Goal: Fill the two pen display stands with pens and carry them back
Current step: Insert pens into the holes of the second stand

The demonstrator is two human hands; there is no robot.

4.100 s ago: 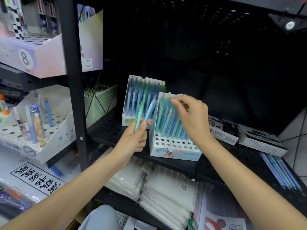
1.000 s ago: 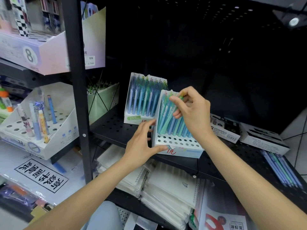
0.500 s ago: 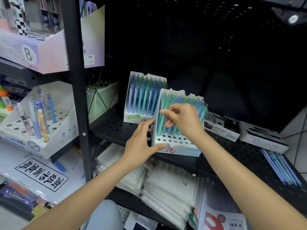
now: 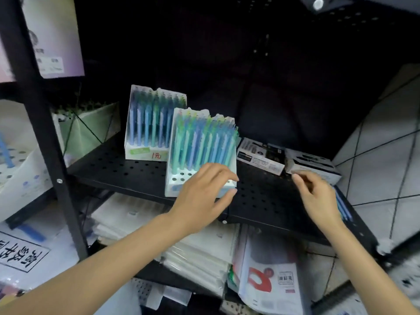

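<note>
Since 0.5 s ago the right hand (image 4: pixel 318 196) has left the pens and moved right over the black shelf (image 4: pixel 261 194), fingers loosely curled, holding nothing; the left hand (image 4: pixel 204 194) shifted onto the front stand (image 4: pixel 200 153), fingers spread, touching its low front edge w/o gripping. Front stand is nearly full of blue-green pens, front holes empty, at shelf edge; the rear stand (image 4: pixel 154 126), also full, is just behind-left.
</note>
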